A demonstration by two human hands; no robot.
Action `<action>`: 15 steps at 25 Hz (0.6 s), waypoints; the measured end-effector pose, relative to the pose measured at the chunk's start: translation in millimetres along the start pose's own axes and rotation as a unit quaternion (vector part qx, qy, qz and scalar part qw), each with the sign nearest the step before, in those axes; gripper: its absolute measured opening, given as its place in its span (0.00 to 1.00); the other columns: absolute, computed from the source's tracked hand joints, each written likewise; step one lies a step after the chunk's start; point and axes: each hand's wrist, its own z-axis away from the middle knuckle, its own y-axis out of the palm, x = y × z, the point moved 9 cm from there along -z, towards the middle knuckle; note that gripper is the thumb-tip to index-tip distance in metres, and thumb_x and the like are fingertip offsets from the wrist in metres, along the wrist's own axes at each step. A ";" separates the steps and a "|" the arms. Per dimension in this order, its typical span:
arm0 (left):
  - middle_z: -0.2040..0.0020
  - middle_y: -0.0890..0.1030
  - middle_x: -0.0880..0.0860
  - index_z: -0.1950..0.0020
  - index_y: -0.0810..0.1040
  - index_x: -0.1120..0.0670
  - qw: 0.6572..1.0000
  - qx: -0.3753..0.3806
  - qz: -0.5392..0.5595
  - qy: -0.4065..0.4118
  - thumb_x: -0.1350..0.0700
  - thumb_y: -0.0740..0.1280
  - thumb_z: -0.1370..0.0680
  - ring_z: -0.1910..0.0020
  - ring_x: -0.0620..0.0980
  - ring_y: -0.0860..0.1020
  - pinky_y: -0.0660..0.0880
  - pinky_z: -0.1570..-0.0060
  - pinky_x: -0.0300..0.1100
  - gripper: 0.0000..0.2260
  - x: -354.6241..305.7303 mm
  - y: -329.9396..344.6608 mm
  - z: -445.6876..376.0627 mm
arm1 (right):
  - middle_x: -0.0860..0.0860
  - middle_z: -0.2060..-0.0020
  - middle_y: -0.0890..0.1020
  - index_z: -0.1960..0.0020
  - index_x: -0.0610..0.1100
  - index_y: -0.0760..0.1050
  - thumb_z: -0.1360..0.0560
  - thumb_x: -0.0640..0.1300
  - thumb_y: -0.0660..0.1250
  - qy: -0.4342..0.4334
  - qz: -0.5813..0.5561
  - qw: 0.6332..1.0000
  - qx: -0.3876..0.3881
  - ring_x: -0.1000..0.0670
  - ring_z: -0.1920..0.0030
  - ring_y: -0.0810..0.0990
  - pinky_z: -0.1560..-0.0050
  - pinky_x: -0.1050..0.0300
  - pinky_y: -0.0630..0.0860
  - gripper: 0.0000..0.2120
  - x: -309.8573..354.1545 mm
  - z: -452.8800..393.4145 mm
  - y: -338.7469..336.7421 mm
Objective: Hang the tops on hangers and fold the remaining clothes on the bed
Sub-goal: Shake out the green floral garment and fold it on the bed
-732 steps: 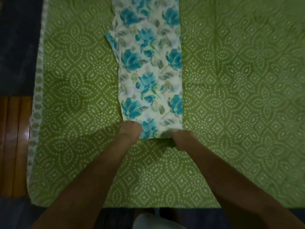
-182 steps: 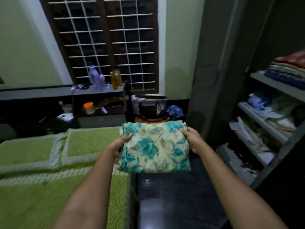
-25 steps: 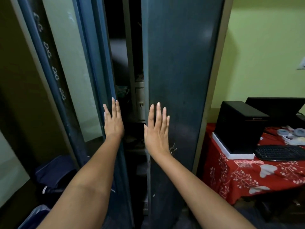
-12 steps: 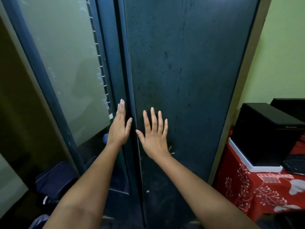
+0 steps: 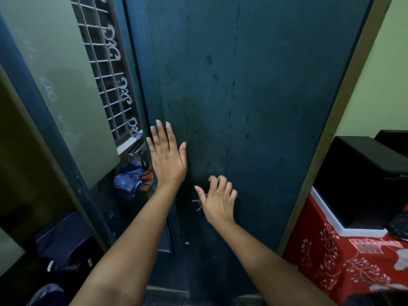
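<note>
So since half a second ago the right hand (image 5: 217, 200) has dropped off the flat of the door (image 5: 254, 96) and slid down to the latch (image 5: 199, 203), while the left hand (image 5: 167, 156) has shifted across onto the door's left edge.

Only the head view to go on. Left hand is flat, fingers straight, palm pressing the door, holding nothing. Right hand has its fingers curled over the small metal latch; looks like it's touching or pinching it, but the hand covers most of it, so I can't tell if it's really gripped. The clothes aren't in view at all, presumably shut away behind the door.

What could go wrong, I reckon: the doors may not be fully flush, so the latch won't catch and the door swings back out once the left hand eases off. Fingers near that seam could get nipped too. Mirror door (image 5: 59, 102) on the left, red table (image 5: 353, 261) on the right, neither in the way.
</note>
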 end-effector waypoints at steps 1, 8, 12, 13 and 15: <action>0.23 0.48 0.62 0.23 0.37 0.58 0.999 -0.005 -0.044 -0.013 0.45 0.45 0.17 0.24 0.55 0.37 0.38 0.25 0.51 0.29 -2.7 4.6 -3.1 | 0.46 0.50 0.74 0.43 0.45 0.71 0.24 0.64 0.50 -0.009 0.002 1.000 0.002 0.45 0.56 0.74 0.59 0.49 0.73 0.25 1.5 0.2 6.1; 0.23 0.49 0.62 0.24 0.38 0.61 0.994 -0.008 -0.094 0.052 0.36 0.51 0.20 0.24 0.55 0.35 0.39 0.25 0.51 0.39 -20.4 48.0 -12.6 | 0.46 0.49 0.74 0.41 0.46 0.67 0.30 0.61 0.67 -0.047 -0.003 0.998 0.029 0.46 0.55 0.75 0.57 0.49 0.75 0.26 -3.2 1.6 51.5; 0.23 0.51 0.65 0.23 0.44 0.63 0.995 0.012 -0.088 0.043 0.35 0.54 0.21 0.23 0.58 0.40 0.41 0.25 0.52 0.41 -15.3 62.6 -21.3 | 0.45 0.48 0.71 0.41 0.47 0.67 0.36 0.57 0.75 -0.054 -0.008 0.998 0.030 0.45 0.55 0.75 0.57 0.48 0.75 0.30 2.1 -6.6 62.7; 0.24 0.51 0.65 0.23 0.45 0.64 0.995 0.016 -0.087 0.044 0.35 0.55 0.22 0.23 0.59 0.43 0.41 0.25 0.52 0.41 -15.1 66.3 -23.1 | 0.45 0.48 0.70 0.41 0.48 0.67 0.36 0.57 0.75 -0.051 -0.008 0.998 0.031 0.44 0.55 0.75 0.57 0.47 0.74 0.30 2.4 -8.8 65.9; 0.24 0.53 0.66 0.24 0.46 0.64 0.995 0.018 -0.083 0.047 0.36 0.56 0.22 0.24 0.61 0.47 0.42 0.25 0.52 0.41 -15.4 71.5 -27.7 | 0.45 0.48 0.69 0.42 0.48 0.67 0.36 0.57 0.75 -0.056 -0.005 0.998 0.027 0.44 0.55 0.75 0.58 0.47 0.74 0.29 2.6 -13.3 71.9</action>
